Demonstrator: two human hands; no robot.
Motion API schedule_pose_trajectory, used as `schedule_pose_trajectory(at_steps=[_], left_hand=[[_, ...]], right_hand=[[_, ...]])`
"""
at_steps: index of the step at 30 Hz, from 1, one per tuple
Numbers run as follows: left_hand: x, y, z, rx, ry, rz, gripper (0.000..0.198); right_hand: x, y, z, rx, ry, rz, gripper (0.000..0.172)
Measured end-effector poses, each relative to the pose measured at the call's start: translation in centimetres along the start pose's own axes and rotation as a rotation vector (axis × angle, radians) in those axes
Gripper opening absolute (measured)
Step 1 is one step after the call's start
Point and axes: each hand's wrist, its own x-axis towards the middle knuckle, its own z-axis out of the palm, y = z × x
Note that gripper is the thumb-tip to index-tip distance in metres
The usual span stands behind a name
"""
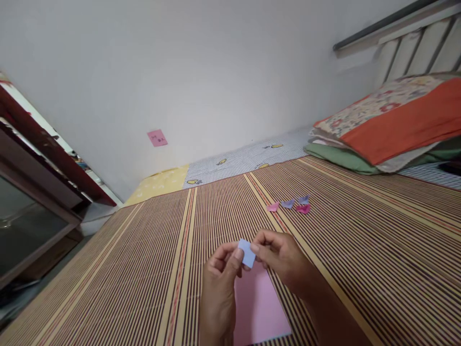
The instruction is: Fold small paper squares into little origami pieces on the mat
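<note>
A small light-blue piece of paper (247, 253), roughly square, is held up between my two hands. My left hand (222, 274) pinches its left side, the thumb lying on the front face. On the right edge, my right hand (279, 254) grips it between thumb and fingertips. Below the hands lies a pink rectangular sheet or pad (261, 312), partly hidden by my left hand and wrist. Farther off on the mat sit several small folded paper pieces, among them a light-pink one (272, 207), a purple one (288, 204) and a magenta one (303, 209).
A striped woven mat (144, 274) covers the bed. Folded bedding with an orange and floral pillow (406, 120) is piled at the back right. A pink note (157, 138) is stuck on the white wall (216, 72). At the left stands a glass-panelled cabinet or door (29, 230).
</note>
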Motion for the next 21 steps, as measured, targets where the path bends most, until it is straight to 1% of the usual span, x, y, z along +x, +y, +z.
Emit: schedule_pose_trajectory(at_steps=[4, 6, 8, 11, 15, 21], left_hand=[[-0.5, 0.4, -0.4, 0.018, -0.046, 0.074, 0.036], [-0.8, 0.5, -0.6, 0.065, -0.074, 0.110, 0.032], [-0.9, 0.6, -0.7, 0.116, -0.083, 0.143, 0.023], [-0.9, 0.6, -0.7, 0.131, -0.069, 0.178, 0.015], [-0.9, 0.5, -0.5, 0.135, -0.040, 0.232, 0.013], [-0.9, 0.4, -0.5, 0.243, -0.005, 0.408, 0.009]], right_hand=[[0.3, 0.6, -0.3, 0.162, 0.049, 0.011, 0.030], [0.3, 0.6, -0.3, 0.186, 0.052, 0.013, 0.029], [0.2, 0.4, -0.2, 0.201, 0.052, 0.024, 0.029], [0.0, 0.0, 0.1, 0.215, 0.044, 0.034, 0.028], [-0.2, -0.4, 0.3, 0.195, 0.033, 0.016, 0.026], [-0.5, -1.3, 0.3, 0.170, 0.024, 0.003, 0.027]])
